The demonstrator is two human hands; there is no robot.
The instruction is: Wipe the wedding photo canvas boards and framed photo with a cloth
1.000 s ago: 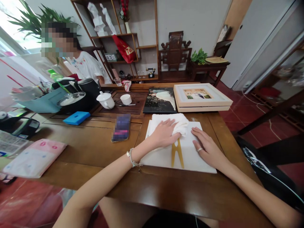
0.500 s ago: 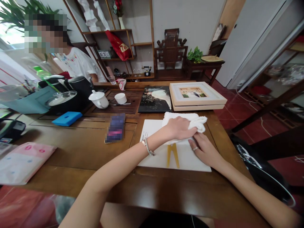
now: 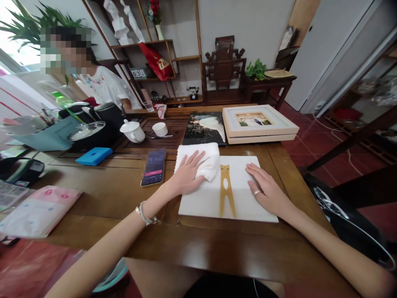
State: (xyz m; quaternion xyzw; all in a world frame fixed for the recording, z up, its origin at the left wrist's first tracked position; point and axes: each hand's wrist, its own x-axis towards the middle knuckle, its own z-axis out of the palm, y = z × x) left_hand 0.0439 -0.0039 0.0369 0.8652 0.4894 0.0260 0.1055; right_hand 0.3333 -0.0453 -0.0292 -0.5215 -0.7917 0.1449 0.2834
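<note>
A white panel (image 3: 248, 203) lies face down on the wooden table (image 3: 118, 194), with a gold stand piece (image 3: 226, 188) along its middle. My left hand (image 3: 187, 176) presses a folded white cloth (image 3: 206, 159) onto the panel's upper left corner, fingers spread over the cloth. Flat on the panel's right side rests my right hand (image 3: 265, 190), fingers stretched out, a ring on one finger.
Behind the panel lie a dark photo print (image 3: 204, 128) and stacked white frames (image 3: 259, 124). A phone (image 3: 154, 167) sits left of the cloth. A tea tray with a teapot (image 3: 133, 131) and cup (image 3: 160, 129), a blue box (image 3: 94, 155) and a pink packet (image 3: 37, 211) lie to the left. A person (image 3: 102, 85) sits at the far left.
My left hand has slid the cloth from the panel's upper right to its upper left corner. My right hand has stayed on the panel's right side.
</note>
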